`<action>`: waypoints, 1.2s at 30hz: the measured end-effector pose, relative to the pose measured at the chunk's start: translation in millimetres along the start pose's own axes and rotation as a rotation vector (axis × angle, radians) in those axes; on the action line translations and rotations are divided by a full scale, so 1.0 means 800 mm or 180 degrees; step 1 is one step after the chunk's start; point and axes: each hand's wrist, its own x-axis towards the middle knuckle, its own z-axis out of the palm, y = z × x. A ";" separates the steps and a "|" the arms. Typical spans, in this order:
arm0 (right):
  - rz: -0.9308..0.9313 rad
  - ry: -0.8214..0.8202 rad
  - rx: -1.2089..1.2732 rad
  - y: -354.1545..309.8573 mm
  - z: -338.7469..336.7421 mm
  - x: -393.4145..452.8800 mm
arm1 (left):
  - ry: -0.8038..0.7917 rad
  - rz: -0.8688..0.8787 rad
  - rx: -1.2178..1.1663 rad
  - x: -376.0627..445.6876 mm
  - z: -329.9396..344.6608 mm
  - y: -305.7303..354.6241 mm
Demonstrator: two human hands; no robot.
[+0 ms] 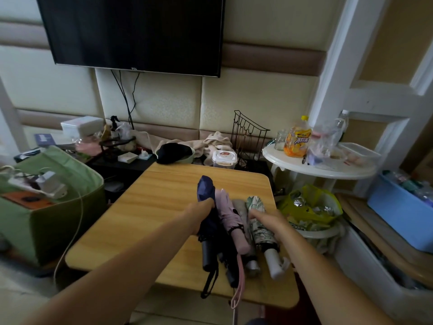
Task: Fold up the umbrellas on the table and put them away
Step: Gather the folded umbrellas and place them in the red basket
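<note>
Several folded umbrellas lie side by side on the right part of the wooden table (145, 207), handles toward me. From left they are a navy umbrella (206, 191) with a black handle, a pink umbrella (228, 212) with a pink wrist strap, a grey umbrella (241, 209) mostly hidden between its neighbours, and a green floral umbrella (257, 221) with a white handle. My left hand (201, 214) presses on the left flank of the navy umbrella. My right hand (269, 219) rests on the green floral umbrella, fingers along its right side.
A green fabric box (54, 202) stands left of the table. A white round side table (321, 167) with bottles is at the back right, a yellow-green bag (309, 205) in a bin below it, a blue crate (398, 214) farther right. Clutter and a TV sit behind.
</note>
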 end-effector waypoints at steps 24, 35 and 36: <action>-0.0033 -0.1139 -0.0664 -0.037 0.015 -0.002 | -0.0047 -0.0426 -0.0225 0.032 0.032 -0.018; -0.0165 -0.1062 0.0623 -0.027 0.035 -0.009 | -0.0324 -0.0152 -0.0776 0.030 0.048 -0.024; -0.0129 -0.1003 0.0676 -0.025 0.036 -0.008 | -0.0331 -0.0108 -0.0836 0.031 0.049 -0.026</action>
